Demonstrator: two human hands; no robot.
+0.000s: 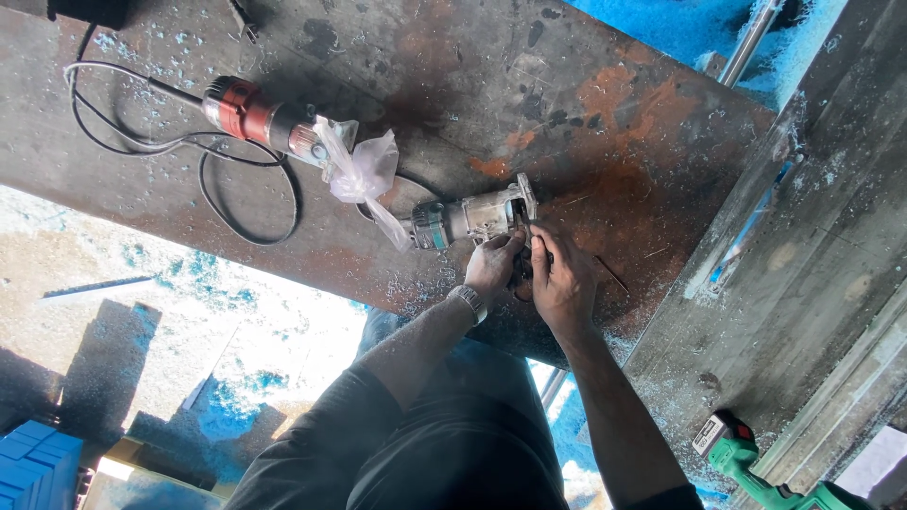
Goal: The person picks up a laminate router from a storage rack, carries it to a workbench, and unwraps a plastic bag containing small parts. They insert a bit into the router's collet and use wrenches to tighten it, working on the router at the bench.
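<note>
Hands meet at the base end of a dusty grey handheld trimmer router (470, 219) lying on its side on the rusty brown steel plate (605, 104). Its long axis runs roughly left to right, the square base plate toward the right and the teal-banded motor end toward the left. The left hand (493, 267), wearing a metal wristwatch (468, 302), has its fingers curled down against the base; the right hand (561, 279) presses in beside it, fingers bent at the same spot. Whether either truly grips something small, I cannot tell. The housing is worn and coated in pale dust. A crumpled clear plastic bag (359, 170) lies just left of the router, beside a red-and-silver power tool (260, 115) with black cord (217, 179). A green cordless tool (756, 467) sits at bottom right, its label a small pale rectangle.
</note>
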